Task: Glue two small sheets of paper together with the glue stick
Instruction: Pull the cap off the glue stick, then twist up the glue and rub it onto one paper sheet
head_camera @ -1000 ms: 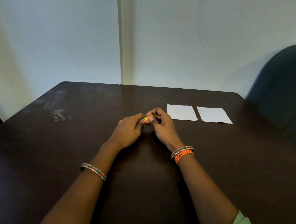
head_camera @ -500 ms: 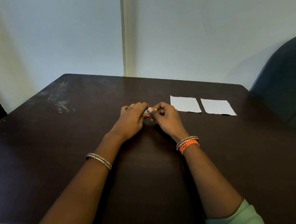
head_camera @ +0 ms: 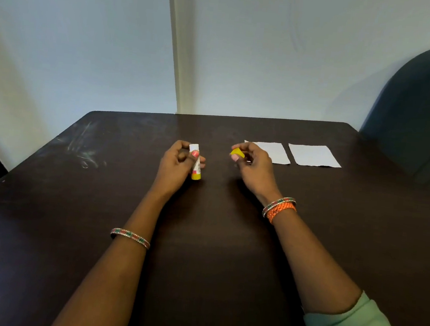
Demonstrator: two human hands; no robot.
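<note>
Left hand (head_camera: 179,163) grips glue stick (head_camera: 196,165).

A dark brown worktop (head_camera: 211,267) stands with its far edge against the pale wall. Two small white sheets of paper lie flat on it toward the far right, side by side with a narrow gap between them: the left sheet (head_camera: 275,151) (its near-left corner hidden) and the right sheet (head_camera: 313,155). Pale chalky scuffs (head_camera: 86,150) mark the far left of the surface.
</note>
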